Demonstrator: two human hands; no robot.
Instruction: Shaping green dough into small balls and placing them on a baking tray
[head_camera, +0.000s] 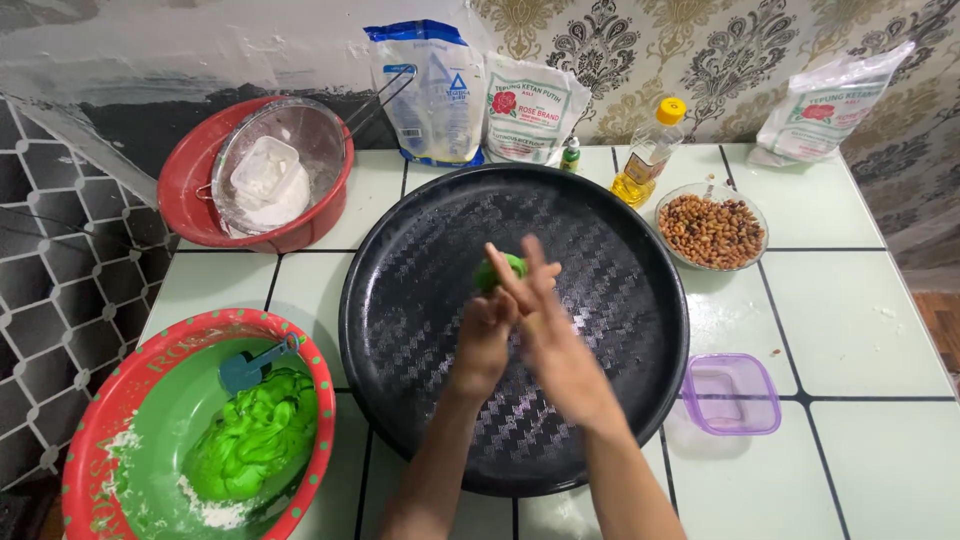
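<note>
Hands, left (484, 330) and right (545, 300), are pressing flat around a green dough ball (497, 270) above the black tray (420, 300); sticky dough could slip out.

Light is bright and even, from overhead, with soft, short shadows. The black tray (420, 300) carries a pale sheen across its woven pattern, and the white tiles (850, 310) reflect faintly. Both hands (520, 300) are smeared by motion blur, fingers indistinct, as is the green dough (497, 270) between them. The rest is sharp. Straight lines bow slightly near the edges, a wide-lens effect.
</note>
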